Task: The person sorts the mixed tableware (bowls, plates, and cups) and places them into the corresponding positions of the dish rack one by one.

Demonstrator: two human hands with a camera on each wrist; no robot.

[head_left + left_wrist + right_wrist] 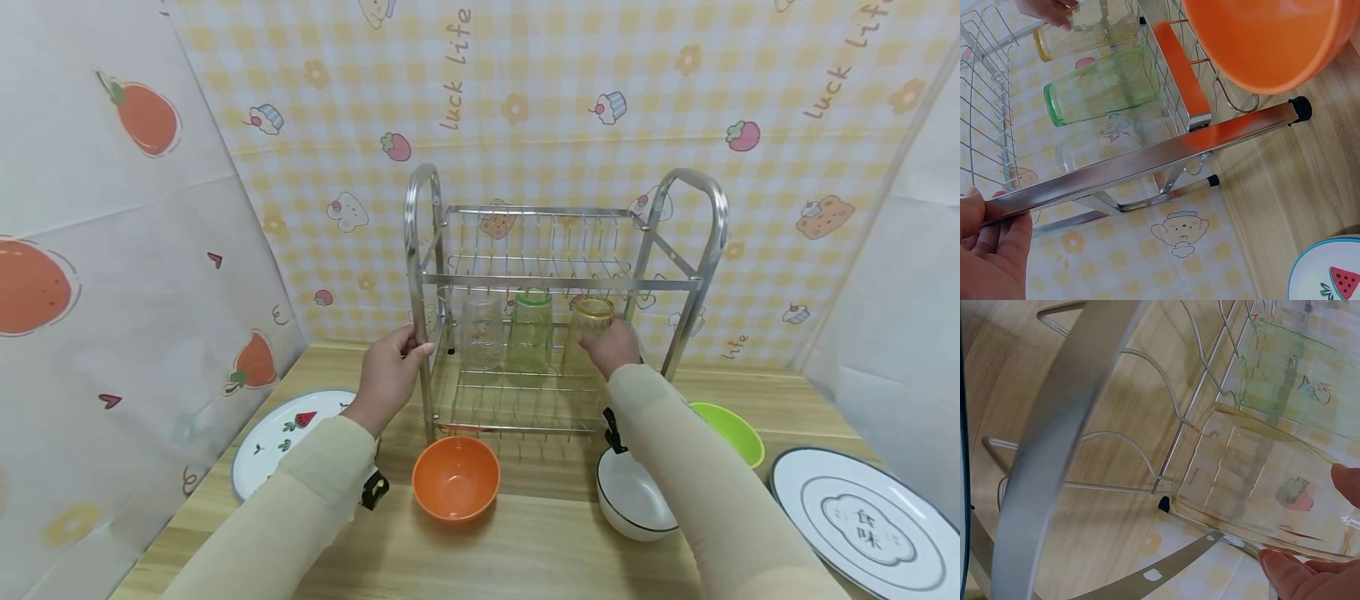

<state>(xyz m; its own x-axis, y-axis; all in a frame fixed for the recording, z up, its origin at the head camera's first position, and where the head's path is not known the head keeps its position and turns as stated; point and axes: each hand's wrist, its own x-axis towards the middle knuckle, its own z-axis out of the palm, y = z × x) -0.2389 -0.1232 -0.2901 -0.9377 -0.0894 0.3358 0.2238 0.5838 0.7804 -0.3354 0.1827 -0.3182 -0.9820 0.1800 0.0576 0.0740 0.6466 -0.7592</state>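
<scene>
A two-tier metal dish rack (558,284) stands on the wooden table. My left hand (390,371) grips its left front post, thumb in front and fingers behind, as the left wrist view (997,250) also shows. With my right hand (613,346) I hold a yellow-tinted glass (1260,481) at the right end of the lower tier, thumb on one side and fingers on the other. Left of it on that tier stand a green glass (531,333) and a clear glass (482,333). The upper tier's wire slots hold nothing.
An orange bowl (456,479) sits in front of the rack. To its right are a white bowl (630,496), partly behind my right arm, and a lime green bowl (731,429). White plates lie at the left (262,442) and right (930,533).
</scene>
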